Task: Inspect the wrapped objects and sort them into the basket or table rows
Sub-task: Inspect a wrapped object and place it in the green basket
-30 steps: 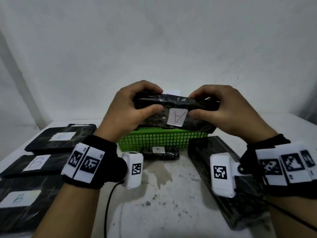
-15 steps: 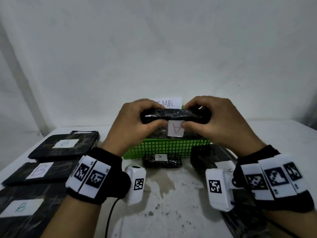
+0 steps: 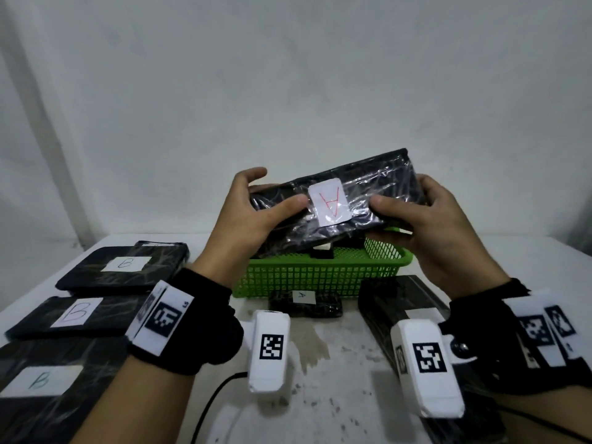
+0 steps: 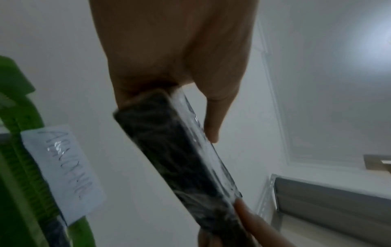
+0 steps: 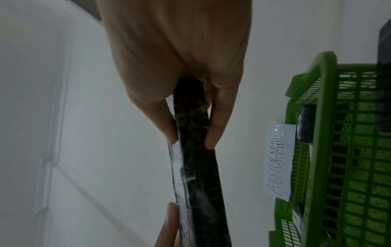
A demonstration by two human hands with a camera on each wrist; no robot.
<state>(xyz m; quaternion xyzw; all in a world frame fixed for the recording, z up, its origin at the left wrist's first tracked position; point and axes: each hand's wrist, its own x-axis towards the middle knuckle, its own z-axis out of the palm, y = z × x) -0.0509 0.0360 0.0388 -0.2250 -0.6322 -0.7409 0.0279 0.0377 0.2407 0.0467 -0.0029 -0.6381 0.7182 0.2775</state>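
I have the wrapped packet (image 3: 333,203) up in the air above the green basket (image 3: 320,277), held at both ends. My left hand (image 3: 253,216) pinches its left end, thumb on the front face and fingers behind; my right hand (image 3: 429,225) pinches the right end the same way, thumb on the front and fingers curled round the back. The packet tilts, its right end higher, and its white label (image 3: 330,201) with a red A faces me upside down. In the right wrist view I see the thumb and a finger squeezing the packet's thin edge, and a slip reading ABNORMAL (image 5: 278,160) on the basket's wall.

On the table (image 3: 336,354), at 9 o'clock from the basket, three black packets marked B (image 3: 80,312) lie in a row running toward me. Just in front of the basket, at 6 o'clock, a small packet marked A (image 3: 304,304) touches its wall. At 4 o'clock a long black packet (image 3: 394,302) lies partly hidden behind my right wrist camera (image 3: 426,366).
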